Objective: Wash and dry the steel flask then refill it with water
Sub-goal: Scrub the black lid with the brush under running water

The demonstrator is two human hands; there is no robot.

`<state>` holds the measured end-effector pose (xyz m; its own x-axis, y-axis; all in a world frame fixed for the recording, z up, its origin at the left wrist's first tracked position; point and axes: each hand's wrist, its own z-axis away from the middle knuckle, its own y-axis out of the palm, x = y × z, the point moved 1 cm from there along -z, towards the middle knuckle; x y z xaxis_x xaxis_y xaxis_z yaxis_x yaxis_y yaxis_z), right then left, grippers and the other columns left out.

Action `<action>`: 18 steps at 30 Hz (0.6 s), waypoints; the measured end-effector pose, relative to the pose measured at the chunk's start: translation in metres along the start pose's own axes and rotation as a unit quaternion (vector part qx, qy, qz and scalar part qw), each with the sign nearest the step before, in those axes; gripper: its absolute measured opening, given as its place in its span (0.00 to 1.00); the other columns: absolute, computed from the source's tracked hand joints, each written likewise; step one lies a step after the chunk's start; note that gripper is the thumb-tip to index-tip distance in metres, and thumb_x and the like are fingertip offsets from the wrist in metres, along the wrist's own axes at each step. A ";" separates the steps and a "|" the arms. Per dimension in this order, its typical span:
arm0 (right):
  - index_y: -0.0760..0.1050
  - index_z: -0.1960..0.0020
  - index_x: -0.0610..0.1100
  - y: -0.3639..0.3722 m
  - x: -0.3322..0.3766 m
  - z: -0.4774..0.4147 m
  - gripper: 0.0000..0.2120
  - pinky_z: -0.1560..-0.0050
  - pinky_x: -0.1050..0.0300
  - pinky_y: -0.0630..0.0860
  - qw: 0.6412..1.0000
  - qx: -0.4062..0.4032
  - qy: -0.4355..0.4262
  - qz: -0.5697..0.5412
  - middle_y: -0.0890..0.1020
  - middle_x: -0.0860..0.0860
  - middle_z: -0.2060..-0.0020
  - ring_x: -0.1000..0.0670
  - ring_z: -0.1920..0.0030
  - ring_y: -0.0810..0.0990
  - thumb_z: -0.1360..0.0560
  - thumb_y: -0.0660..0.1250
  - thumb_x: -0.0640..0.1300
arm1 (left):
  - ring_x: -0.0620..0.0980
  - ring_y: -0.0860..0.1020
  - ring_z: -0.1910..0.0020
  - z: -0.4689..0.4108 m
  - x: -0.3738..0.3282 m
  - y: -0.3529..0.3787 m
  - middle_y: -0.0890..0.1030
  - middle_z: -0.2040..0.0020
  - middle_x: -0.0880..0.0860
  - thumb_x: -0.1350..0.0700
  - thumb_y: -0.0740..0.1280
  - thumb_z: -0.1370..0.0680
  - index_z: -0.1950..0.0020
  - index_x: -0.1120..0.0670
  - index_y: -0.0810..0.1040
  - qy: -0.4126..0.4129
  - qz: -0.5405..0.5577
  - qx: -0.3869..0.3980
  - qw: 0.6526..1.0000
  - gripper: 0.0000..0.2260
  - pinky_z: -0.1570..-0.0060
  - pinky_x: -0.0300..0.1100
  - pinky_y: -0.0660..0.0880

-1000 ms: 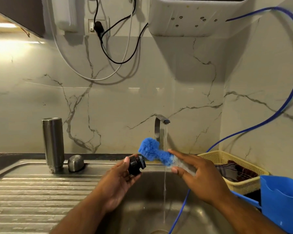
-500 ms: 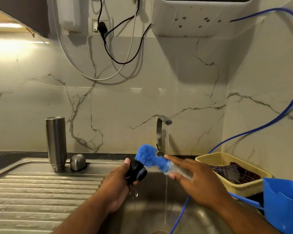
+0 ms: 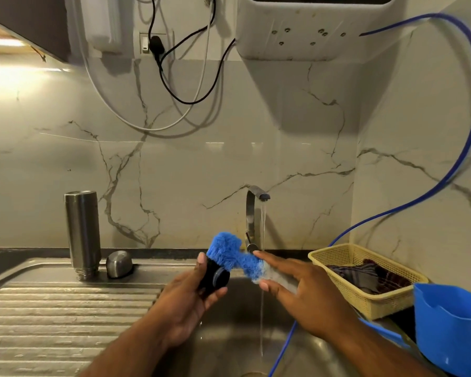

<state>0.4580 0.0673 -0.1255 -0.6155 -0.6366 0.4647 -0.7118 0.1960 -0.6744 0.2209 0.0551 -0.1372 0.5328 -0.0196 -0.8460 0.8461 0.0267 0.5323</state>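
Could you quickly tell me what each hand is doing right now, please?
Left hand: grips the black cap.
Right hand: holds the blue brush.

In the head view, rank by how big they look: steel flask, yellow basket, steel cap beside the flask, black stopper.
1. yellow basket
2. steel flask
3. steel cap and black stopper look alike; the stopper is nearer and partly covered by the left hand, so unranked.

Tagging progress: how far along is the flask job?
Looks done: flask stands upside down on the drainboard, steel cap beside it, likely washed. In hand: left hand holds the black stopper, right hand holds the blue brush to it beside the running tap. Left: drying and refilling.
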 end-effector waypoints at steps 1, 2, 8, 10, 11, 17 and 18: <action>0.63 0.31 0.79 0.000 0.000 0.000 0.27 0.43 0.57 0.80 1.000 0.001 -0.001 -0.009 0.80 0.62 0.41 0.60 0.43 0.79 0.23 0.70 0.60 | 0.57 0.83 0.45 -0.001 0.000 -0.001 0.86 0.46 0.62 0.48 0.68 0.25 0.39 0.64 0.79 0.006 -0.013 0.007 1.000 0.23 0.51 0.47 0.82; 0.63 0.31 0.79 0.000 0.001 0.000 0.27 0.43 0.57 0.80 1.000 0.005 0.000 -0.017 0.80 0.62 0.40 0.60 0.42 0.79 0.23 0.70 0.59 | 0.56 0.83 0.46 -0.001 -0.001 -0.001 0.86 0.47 0.61 0.49 0.68 0.26 0.39 0.63 0.80 0.014 -0.019 0.013 1.000 0.22 0.51 0.46 0.82; 0.67 0.32 0.77 0.001 0.000 0.000 0.26 0.39 0.60 0.79 0.999 -0.029 0.014 -0.039 0.81 0.64 0.38 0.64 0.40 0.78 0.24 0.72 0.58 | 0.48 0.83 0.60 -0.003 -0.001 0.000 0.85 0.50 0.59 0.53 0.70 0.27 0.36 0.64 0.78 0.046 -0.023 0.041 0.998 0.22 0.56 0.43 0.81; 0.67 0.31 0.76 0.003 0.002 0.000 0.25 0.39 0.59 0.79 0.998 -0.024 0.012 -0.048 0.80 0.64 0.38 0.62 0.39 0.78 0.23 0.72 0.58 | 0.54 0.84 0.51 -0.003 -0.001 -0.002 0.86 0.48 0.61 0.54 0.70 0.28 0.38 0.64 0.79 0.039 -0.019 0.037 0.998 0.21 0.48 0.47 0.79; 0.67 0.31 0.76 0.004 0.003 0.000 0.25 0.38 0.58 0.79 0.999 -0.023 0.014 -0.048 0.80 0.65 0.38 0.62 0.38 0.78 0.23 0.71 0.59 | 0.57 0.83 0.45 -0.003 -0.001 -0.003 0.85 0.46 0.62 0.55 0.70 0.28 0.39 0.65 0.79 0.034 -0.018 0.032 0.999 0.21 0.45 0.49 0.79; 0.64 0.31 0.79 0.005 0.003 0.001 0.26 0.40 0.57 0.80 0.999 -0.017 0.030 -0.028 0.79 0.66 0.37 0.62 0.40 0.79 0.24 0.70 0.61 | 0.62 0.80 0.37 -0.008 0.002 -0.007 0.83 0.40 0.65 0.57 0.69 0.27 0.36 0.65 0.77 0.025 0.019 0.027 0.999 0.21 0.40 0.54 0.80; 0.64 0.31 0.79 0.004 0.003 0.001 0.26 0.39 0.56 0.79 0.999 -0.022 0.031 -0.026 0.79 0.66 0.37 0.62 0.39 0.78 0.24 0.69 0.62 | 0.62 0.80 0.37 -0.009 0.001 -0.006 0.83 0.40 0.65 0.58 0.69 0.27 0.36 0.65 0.77 0.028 0.024 0.024 0.999 0.21 0.39 0.54 0.78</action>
<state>0.4534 0.0658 -0.1278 -0.5957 -0.5991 0.5350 -0.7573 0.1970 -0.6226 0.2160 0.0636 -0.1419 0.5728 0.0366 -0.8189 0.8197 -0.0209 0.5724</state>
